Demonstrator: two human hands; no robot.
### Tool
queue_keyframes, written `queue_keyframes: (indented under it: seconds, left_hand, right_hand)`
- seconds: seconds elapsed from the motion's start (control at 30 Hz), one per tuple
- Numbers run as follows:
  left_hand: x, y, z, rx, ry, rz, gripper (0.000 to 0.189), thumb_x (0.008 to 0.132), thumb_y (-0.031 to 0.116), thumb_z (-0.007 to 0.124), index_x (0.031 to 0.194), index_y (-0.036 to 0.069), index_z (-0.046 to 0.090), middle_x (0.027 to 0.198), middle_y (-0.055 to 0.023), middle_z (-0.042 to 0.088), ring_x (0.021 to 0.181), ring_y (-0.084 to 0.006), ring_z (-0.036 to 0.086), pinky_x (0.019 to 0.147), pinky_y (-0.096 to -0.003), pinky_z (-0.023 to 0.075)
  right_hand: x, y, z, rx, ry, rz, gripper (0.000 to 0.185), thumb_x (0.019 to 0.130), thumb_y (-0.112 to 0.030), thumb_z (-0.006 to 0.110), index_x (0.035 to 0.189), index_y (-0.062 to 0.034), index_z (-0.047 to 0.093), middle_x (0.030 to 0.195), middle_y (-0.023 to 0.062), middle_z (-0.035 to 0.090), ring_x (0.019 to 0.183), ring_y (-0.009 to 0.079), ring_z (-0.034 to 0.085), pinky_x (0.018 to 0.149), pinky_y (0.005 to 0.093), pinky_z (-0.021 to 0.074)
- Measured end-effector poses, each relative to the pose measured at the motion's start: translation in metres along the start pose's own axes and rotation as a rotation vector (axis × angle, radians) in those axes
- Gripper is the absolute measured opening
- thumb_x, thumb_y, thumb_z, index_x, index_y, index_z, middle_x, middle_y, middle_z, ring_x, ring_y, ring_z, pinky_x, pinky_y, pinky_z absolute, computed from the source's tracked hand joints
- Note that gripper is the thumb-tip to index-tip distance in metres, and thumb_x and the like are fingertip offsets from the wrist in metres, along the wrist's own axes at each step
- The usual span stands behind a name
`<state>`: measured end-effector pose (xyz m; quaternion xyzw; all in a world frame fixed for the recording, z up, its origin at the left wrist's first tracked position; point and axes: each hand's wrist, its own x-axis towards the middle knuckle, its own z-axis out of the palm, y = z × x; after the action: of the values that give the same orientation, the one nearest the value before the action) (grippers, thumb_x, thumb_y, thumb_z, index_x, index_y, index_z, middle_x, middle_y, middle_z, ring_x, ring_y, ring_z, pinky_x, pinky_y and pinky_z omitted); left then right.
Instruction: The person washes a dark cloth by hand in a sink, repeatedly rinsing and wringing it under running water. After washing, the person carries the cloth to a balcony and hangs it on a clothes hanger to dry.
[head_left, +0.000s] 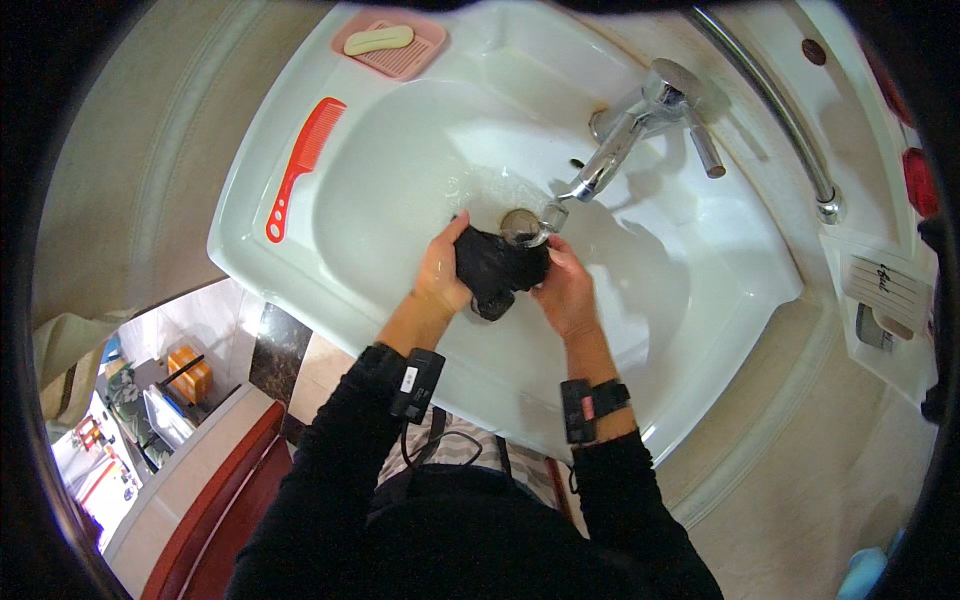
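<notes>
A wet black cloth item (495, 262) is stretched between my two hands over the white washbasin (375, 187). My left hand (442, 270) grips its left side, thumb on top. My right hand (566, 285) pinches the right side just below the running water (551, 221). That stream falls from the chrome faucet (615, 157) onto or close beside the cloth's upper right edge. Behind the cloth shows the round metal drain (519, 223). What kind of garment or cloth it is cannot be told.
On the basin's left rim lies a red comb (304, 169). A pink soap dish (420, 56) with a pale soap bar (379, 40) sits at the back left corner. The faucet's lever (705, 146) juts right. A chrome bar (780, 105) runs along the wall.
</notes>
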<state>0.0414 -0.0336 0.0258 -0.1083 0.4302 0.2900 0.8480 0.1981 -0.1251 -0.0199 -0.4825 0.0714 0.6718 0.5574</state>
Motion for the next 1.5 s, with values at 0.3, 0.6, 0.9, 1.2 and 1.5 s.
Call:
queue_keyframes:
  seconds: [0.3, 0.6, 0.9, 1.2, 1.5]
  left_hand:
    - [0.011, -0.029, -0.022, 0.416, 0.094, 0.319, 0.046, 0.090, 0.045, 0.048, 0.096, 0.001, 0.060, 0.098, -0.0136, 0.064, 0.091, -0.0281, 0.062, 0.085, -0.0420, 0.0490]
    - [0.028, -0.049, -0.022, 0.131, -0.055, 0.159, 0.033, 0.093, 0.030, 0.043, 0.104, 0.002, 0.056, 0.107, -0.0121, 0.060, 0.099, -0.0243, 0.058, 0.089, -0.0381, 0.0471]
    - [0.038, -0.046, -0.011, -0.068, -0.222, 0.173, 0.037, 0.092, 0.039, 0.049, 0.111, 0.008, 0.051, 0.097, -0.0071, 0.058, 0.081, -0.0173, 0.057, 0.074, -0.0300, 0.0485]
    - [0.032, -0.071, -0.008, 0.086, -0.022, 0.205, 0.029, 0.096, 0.025, 0.039, 0.108, 0.004, 0.056, 0.099, -0.0077, 0.061, 0.092, -0.0165, 0.058, 0.082, -0.0305, 0.0472]
    - [0.029, -0.073, -0.004, 0.174, -0.009, 0.231, 0.038, 0.096, 0.033, 0.041, 0.121, 0.005, 0.051, 0.118, -0.0088, 0.053, 0.110, -0.0183, 0.050, 0.094, -0.0346, 0.0408]
  right_hand:
    - [-0.009, 0.013, 0.034, 0.030, 0.022, -0.253, 0.032, 0.093, -0.028, 0.051, 0.117, -0.0063, 0.048, 0.101, 0.0061, 0.060, 0.092, 0.0195, 0.058, 0.083, 0.0322, 0.0476]
    - [-0.020, 0.018, 0.058, -0.856, 0.079, -0.676, 0.043, 0.083, -0.024, 0.062, 0.118, -0.0027, 0.050, 0.109, 0.0072, 0.057, 0.102, 0.0172, 0.053, 0.092, 0.0318, 0.0391]
    - [-0.024, 0.024, 0.064, -0.623, 0.114, -0.516, 0.035, 0.087, -0.023, 0.058, 0.116, -0.0035, 0.055, 0.116, 0.0097, 0.056, 0.109, 0.0188, 0.050, 0.096, 0.0312, 0.0358]
    - [-0.003, 0.002, 0.064, -0.527, 0.201, -0.442, 0.035, 0.084, -0.017, 0.060, 0.116, -0.0042, 0.054, 0.103, 0.0091, 0.060, 0.096, 0.0180, 0.057, 0.087, 0.0290, 0.0429]
    - [-0.005, 0.009, 0.060, -0.679, 0.067, -0.601, 0.052, 0.082, -0.022, 0.064, 0.127, -0.0026, 0.044, 0.102, 0.0058, 0.057, 0.093, 0.0175, 0.055, 0.084, 0.0296, 0.0434]
